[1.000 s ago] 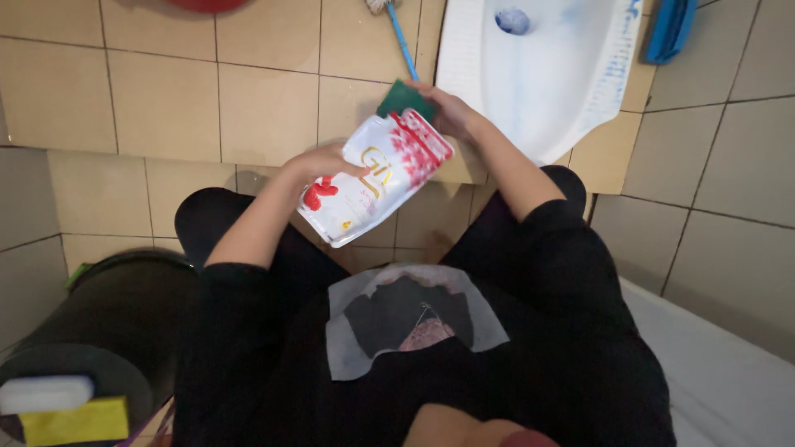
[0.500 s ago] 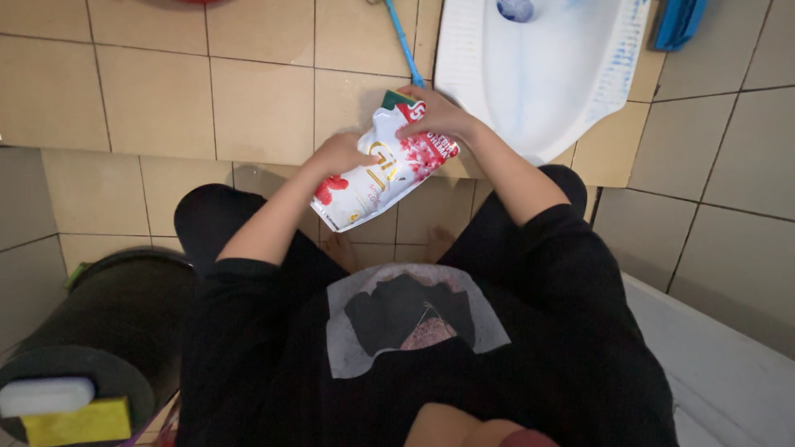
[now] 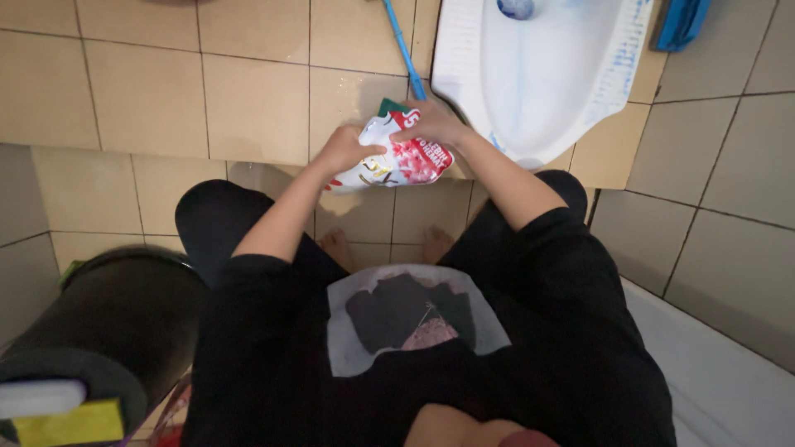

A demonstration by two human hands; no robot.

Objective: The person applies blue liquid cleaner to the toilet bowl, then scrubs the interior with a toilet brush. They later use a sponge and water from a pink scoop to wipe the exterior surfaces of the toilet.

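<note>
Head view, looking straight down at you crouched on tile. Your left hand has fingers wrapped tight round the lower end of the pouch, a white-and-red soft refill bag, crumpling it, prob. to force the contents toward the other end. Your right hand closes over the top end, fingers curled down on it, and seems to pin a green sponge behind the pouch too; only a corner of the sponge shows, so can't tell how it's gripped. Pouch is tilted, held in the air betw. both hands, above the step edge and just beside the near rim of the squat toilet. That spot looks chosen so any spill lands by the bowl, not on your lap. Can't see if the pouch is open.

Surface & room: beige tile floor w/ a raised step, grey tiles lower down at the sides. White squat pan is set in the step, blue liquid streaks and a blue blob near its drain. A blue brush handle lies on the tile just left of the pan. A blue item sits top right, partly cut off. Black bin at lower left, a white bar and yellow sponge on its lid. Your bare feet show under the pouch, black clothes fill the bottom.
</note>
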